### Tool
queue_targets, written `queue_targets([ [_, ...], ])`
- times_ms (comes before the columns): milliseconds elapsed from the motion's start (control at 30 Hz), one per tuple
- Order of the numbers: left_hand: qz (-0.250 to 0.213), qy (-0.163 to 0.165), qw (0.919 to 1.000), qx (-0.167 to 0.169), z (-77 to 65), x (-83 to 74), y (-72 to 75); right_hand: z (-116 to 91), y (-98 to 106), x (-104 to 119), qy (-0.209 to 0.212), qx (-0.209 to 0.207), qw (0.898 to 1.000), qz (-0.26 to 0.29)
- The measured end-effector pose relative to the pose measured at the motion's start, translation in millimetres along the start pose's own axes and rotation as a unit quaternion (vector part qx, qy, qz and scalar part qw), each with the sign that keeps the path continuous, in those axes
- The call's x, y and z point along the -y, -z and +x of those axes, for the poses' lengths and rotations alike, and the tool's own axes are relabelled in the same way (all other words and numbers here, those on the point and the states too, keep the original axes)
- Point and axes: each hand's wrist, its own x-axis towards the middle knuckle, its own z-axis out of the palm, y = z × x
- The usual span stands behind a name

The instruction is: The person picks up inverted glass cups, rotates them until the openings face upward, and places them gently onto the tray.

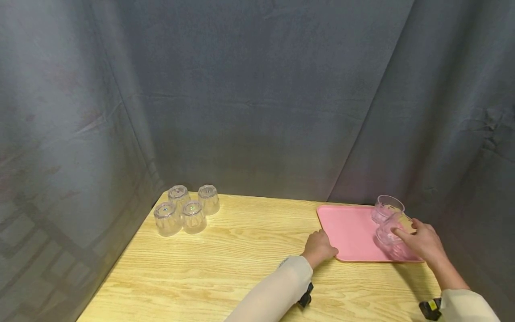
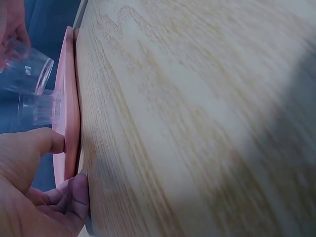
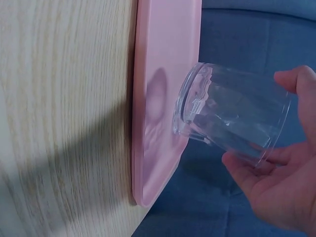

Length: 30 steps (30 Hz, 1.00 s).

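Note:
A pink tray (image 1: pixel 350 232) lies on the right part of the table. At its near left corner my left hand (image 1: pixel 319 248) pinches the edge; in the left wrist view the thumb (image 2: pixel 49 140) is on the rim and the other fingers are curled below. Over the tray's right side, my right hand (image 1: pixel 424 241) grips a clear cup (image 3: pixel 237 108) near its rim, base toward the tray and somewhat tilted. Whether that base touches the tray I cannot tell. Just behind it, another clear cup (image 1: pixel 386 208) stands upright on the tray.
Several clear faceted cups (image 1: pixel 194 218) stand upside down in a group at the table's far left. Wood-grain tabletop (image 1: pixel 249 232) stretches between them and the tray. Grey curtains (image 1: pixel 249 98) hang behind and on both sides.

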Motion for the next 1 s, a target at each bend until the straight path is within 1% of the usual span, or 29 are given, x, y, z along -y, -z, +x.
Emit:
queue_targets([
  [100, -0.001, 0.001, 1.0000, 0.000, -0.2, -0.6, 1.3, 1, 0, -3, 0.003, 0.001, 1.000, -0.005],
  [300, -0.006, 0.002, 1.0000, -0.002, -3.2, -0.4, 3.6, 5, 0, -9, -0.007, 0.011, 1.000, -0.013],
  [533, -0.021, 0.006, 0.9998, 0.003, -3.9, -0.4, 3.6, 10, 1, -15, -0.017, 0.018, 0.999, -0.022],
  [767, -0.011, 0.012, 0.9998, 0.009, -3.7, -1.8, 3.1, 13, 1, -21, -0.025, 0.023, 0.999, -0.028],
  [1000, -0.013, 0.018, 0.9997, 0.012, -3.0, -2.6, 1.6, 15, 2, -24, -0.037, 0.035, 0.998, -0.034],
])
